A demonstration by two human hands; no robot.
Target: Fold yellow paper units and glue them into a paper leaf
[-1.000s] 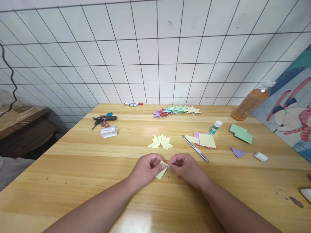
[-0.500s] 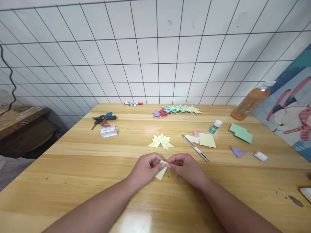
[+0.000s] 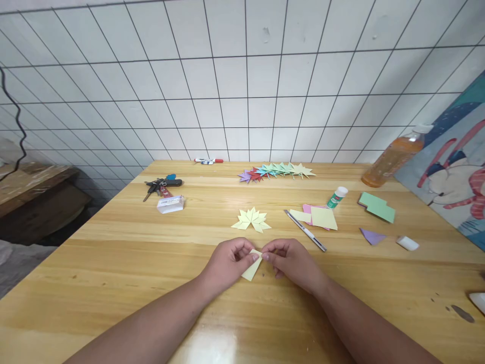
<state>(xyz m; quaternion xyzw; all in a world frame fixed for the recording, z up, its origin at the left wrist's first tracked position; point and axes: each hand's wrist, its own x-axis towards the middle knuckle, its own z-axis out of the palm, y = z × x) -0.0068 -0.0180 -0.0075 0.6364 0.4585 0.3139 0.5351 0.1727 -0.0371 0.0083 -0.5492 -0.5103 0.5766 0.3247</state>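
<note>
A small piece of pale yellow paper is held just above or on the table, between my two hands. My left hand pinches its upper left part with thumb and fingers. The thumb and fingertips of my right hand close on its top right corner. Fingers cover the paper's upper edge. Just beyond my hands lies a fan of folded pale yellow paper leaves. To the right of it are a utility knife and a yellow paper square over pink sheets.
Behind, a row of folded coloured paper leaves lies near the tiled wall. Keys, a small white box and markers are left. At right are a glue stick, green paper, purple paper, an eraser and a bottle.
The right fingertips have shifted slightly right along the paper's top corner. Both hands keep their pinch, and the things on the table lie as before.
</note>
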